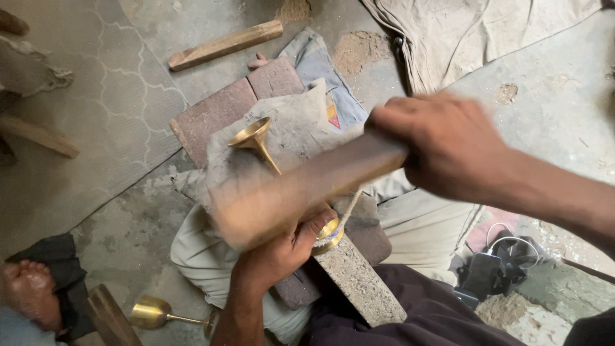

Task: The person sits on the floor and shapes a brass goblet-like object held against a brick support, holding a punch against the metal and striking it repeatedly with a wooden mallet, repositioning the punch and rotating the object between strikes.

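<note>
Right hand (448,144) clamped on blurred wooden mallet (301,189), above brass goblet (256,138); left hand (282,253) gripping goblet, bracing against brick (240,102).

The brass piece (256,142) is showing a smooth, glossy golden metal, flared at one end. The wooden block (301,189) swinging across it is looking matt, brown and blurred. A dusty, creased grey cloth (301,122) is lying over rough reddish paving bricks (218,112). The concrete floor (128,230) is appearing coarse, stained and dull. A brass goblet (154,313) is gleaming by a plain wooden stick (225,45), and a gritty stone slab (360,285) is looking grainy.
</note>
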Demonstrator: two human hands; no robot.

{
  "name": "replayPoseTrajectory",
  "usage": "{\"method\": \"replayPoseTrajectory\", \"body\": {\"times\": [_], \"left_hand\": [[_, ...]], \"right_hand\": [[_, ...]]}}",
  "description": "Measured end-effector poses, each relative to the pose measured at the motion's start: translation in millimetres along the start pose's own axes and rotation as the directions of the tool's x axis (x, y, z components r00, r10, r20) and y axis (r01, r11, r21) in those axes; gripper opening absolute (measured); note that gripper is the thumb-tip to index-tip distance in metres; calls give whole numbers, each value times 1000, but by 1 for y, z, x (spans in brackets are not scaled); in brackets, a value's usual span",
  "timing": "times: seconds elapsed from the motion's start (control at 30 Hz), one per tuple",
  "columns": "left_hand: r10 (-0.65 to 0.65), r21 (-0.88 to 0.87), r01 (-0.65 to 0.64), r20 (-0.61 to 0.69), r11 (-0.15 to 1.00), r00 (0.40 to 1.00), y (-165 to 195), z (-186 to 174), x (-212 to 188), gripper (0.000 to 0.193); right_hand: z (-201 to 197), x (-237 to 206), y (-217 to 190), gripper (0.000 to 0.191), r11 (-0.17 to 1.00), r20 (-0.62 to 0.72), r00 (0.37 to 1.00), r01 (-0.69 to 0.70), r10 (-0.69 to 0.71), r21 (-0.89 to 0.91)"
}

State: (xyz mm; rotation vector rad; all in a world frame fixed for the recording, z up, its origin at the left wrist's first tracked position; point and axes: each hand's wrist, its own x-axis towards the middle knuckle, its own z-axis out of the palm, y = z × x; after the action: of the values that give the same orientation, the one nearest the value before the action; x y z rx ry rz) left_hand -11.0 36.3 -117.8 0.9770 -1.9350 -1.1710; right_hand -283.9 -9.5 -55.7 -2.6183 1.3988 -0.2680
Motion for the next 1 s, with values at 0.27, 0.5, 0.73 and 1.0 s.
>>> {"method": "replayPoseTrajectory", "body": {"times": [0.27, 0.5, 0.73, 1.0], "left_hand": [[-18, 55, 18, 8, 998, 1000, -2, 1, -4, 22], [-31, 18, 31, -4, 999, 1000, -6, 2, -7, 23], [-97, 9, 96, 20, 995, 995, -11, 2, -12, 19], [-47, -46, 46, -17, 998, 999, -14, 3, -13, 19]], "right_hand": [[-5, 4, -7, 31, 968, -12, 988, -151, 157, 201], [-6, 3, -14, 27, 963, -60, 981, -168, 184, 209], [-11, 3, -22, 21, 987, 120, 983, -149, 141, 60], [-15, 5, -21, 13, 929, 502, 792, -220, 348, -296]]}}
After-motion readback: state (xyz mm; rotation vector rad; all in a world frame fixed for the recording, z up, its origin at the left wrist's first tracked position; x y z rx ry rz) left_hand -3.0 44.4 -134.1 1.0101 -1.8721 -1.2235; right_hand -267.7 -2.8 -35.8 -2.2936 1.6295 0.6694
